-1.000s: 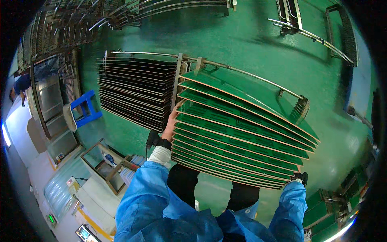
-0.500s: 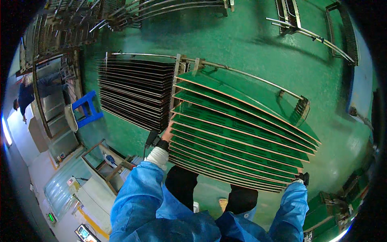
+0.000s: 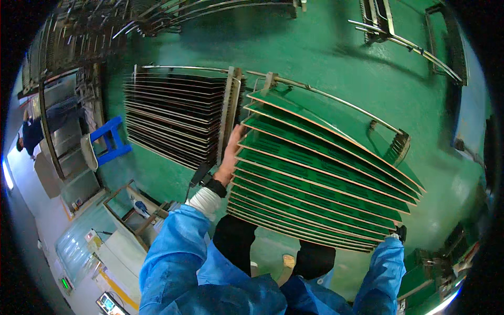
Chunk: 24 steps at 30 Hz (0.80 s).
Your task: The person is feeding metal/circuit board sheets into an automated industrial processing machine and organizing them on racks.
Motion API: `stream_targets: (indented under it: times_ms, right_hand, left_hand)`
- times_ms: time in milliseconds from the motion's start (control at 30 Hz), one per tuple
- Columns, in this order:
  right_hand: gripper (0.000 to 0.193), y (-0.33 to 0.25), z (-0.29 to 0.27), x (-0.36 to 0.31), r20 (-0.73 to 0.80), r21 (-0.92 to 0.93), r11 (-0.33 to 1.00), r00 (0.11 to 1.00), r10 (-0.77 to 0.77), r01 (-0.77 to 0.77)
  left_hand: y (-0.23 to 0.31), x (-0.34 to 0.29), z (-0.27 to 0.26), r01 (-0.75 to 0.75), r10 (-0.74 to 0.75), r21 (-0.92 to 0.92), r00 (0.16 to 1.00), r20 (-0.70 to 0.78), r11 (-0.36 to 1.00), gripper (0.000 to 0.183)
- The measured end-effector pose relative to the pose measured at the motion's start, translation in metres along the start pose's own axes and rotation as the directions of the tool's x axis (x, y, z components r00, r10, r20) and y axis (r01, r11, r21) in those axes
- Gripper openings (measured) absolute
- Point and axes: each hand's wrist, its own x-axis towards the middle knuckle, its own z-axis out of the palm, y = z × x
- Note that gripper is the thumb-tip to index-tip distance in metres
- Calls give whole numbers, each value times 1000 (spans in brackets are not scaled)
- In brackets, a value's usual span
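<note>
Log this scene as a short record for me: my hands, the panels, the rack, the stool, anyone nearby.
Left hand: fingers extended, at the left edges of the green panels
Right hand: mostly hidden by the lower right edges; grip unclear
Panel arrangement: spaced row, orange-tan edges
Slotted metal rack: bracket visible at the right end
Dark panels: second spaced row, to the left
Blue-legged stool: left of that row
Co-worker: far left, dark top
</note>
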Motion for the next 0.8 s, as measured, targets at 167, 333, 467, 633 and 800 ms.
stream_targets:
  times_ms: [167,333,467,633,800]
  right_hand:
    - [42,3,3,-4,-30,26,1000,1000,8,-7]
    - [41,2,10,5,-28,47,999,1000,-10,11]
    - [40,6,11,7,-37,53,998,999,-18,20]
    - [39,-1,34,19,16,66,996,998,-62,60]
    - [39,14,7,6,-34,70,997,999,-40,42]
  left_hand:
    - [129,18,32,441,-510,-390,855,-90,808,61]
    - [69,27,6,302,-355,-395,932,-68,868,51]
    - [71,35,5,257,-262,-166,965,-14,952,49]
    - [-20,37,-58,5,9,-116,993,121,993,49]
    - [11,43,-24,-63,13,185,964,265,981,62]
